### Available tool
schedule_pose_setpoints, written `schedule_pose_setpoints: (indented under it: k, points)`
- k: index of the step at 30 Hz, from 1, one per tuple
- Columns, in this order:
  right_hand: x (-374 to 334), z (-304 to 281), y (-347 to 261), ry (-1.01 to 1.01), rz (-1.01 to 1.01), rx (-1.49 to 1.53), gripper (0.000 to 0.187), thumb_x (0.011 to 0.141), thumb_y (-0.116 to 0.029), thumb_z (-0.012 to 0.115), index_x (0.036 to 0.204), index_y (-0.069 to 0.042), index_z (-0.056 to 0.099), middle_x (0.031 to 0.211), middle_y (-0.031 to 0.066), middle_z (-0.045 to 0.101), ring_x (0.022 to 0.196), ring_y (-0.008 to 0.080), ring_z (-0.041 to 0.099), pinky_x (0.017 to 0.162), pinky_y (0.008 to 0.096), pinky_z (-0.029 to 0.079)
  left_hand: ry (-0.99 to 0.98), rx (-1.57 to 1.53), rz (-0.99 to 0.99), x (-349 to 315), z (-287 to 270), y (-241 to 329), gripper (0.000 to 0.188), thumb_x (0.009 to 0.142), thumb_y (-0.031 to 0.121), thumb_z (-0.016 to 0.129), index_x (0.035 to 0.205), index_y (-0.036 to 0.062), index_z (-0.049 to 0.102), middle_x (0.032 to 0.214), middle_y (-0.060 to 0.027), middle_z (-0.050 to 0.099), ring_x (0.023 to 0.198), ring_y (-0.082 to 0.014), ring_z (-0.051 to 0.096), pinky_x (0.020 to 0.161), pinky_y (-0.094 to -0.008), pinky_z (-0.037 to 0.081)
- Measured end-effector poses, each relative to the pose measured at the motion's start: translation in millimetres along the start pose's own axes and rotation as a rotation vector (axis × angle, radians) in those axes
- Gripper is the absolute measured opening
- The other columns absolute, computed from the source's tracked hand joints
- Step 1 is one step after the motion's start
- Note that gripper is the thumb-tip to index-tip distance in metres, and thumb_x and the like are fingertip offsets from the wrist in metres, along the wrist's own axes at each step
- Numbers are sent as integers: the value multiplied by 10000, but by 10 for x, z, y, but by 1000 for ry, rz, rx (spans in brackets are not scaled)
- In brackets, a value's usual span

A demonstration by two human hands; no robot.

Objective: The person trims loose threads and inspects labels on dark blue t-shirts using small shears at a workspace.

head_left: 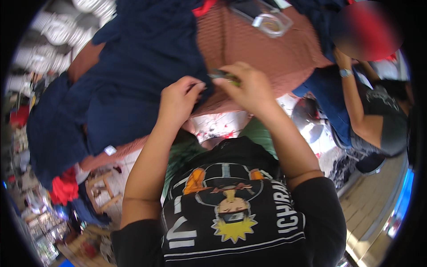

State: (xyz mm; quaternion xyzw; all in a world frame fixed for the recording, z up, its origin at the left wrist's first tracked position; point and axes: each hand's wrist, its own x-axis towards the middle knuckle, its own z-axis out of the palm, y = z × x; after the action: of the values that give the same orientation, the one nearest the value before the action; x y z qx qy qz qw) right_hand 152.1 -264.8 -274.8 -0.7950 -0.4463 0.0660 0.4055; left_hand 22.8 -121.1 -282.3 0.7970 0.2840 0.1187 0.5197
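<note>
A large navy-blue garment [147, 66] is spread over the brown quilted cover [258, 60] of the table in front of me. My left hand [179, 99] is closed in a pinch on the right edge of this garment. Just to its right, my right hand [251, 86] grips small thread snips [229, 78] with a grey metal end and a yellow-green part. Their tip points left toward the garment's edge, a short way from my left fingertips. My right fingers cover most of the snips, and any thread there is too fine to see.
A clear plastic box [272, 23] lies at the table's far side. At the right sits another person [362, 107], with dark-blue cloth. Red cloth [66, 187] and a wooden stool [104, 191] are at the lower left. White thread cones [58, 26] stand at the far left.
</note>
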Motion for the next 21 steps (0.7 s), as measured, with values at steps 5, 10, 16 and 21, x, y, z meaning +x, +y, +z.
schedule_pose_setpoints:
  k: [5,10,16,21]
  points:
    - [-59,-100,-118,-221,116,-9,290,856,-316,670,941,-40,687,735,176,654,728,375,646,664,457,491,-73,-114,-116,52,-64,-58,218,897,160,658,985,-37,680,831,-99,712,725,-139,678,666,-272,554]
    - [-136,-18,-101,-261,17,-53,265,887,-297,619,915,-41,678,692,200,638,704,403,635,654,486,488,-92,-195,-191,56,-74,-67,224,906,175,662,985,-33,681,846,-89,708,739,-129,669,678,-268,551]
    - [-140,92,-134,-224,-25,-116,274,888,-303,609,865,-35,662,702,208,643,692,408,631,644,492,490,-103,-185,-179,64,-83,-61,235,908,190,664,980,-33,677,845,-86,707,730,-128,666,680,-266,554]
    - [-119,137,-145,-226,-24,-139,268,884,-294,609,855,-32,659,714,208,649,699,408,635,643,496,493,-67,-135,-127,31,-71,-32,249,904,201,667,975,-37,676,840,-105,714,719,-134,674,664,-269,555]
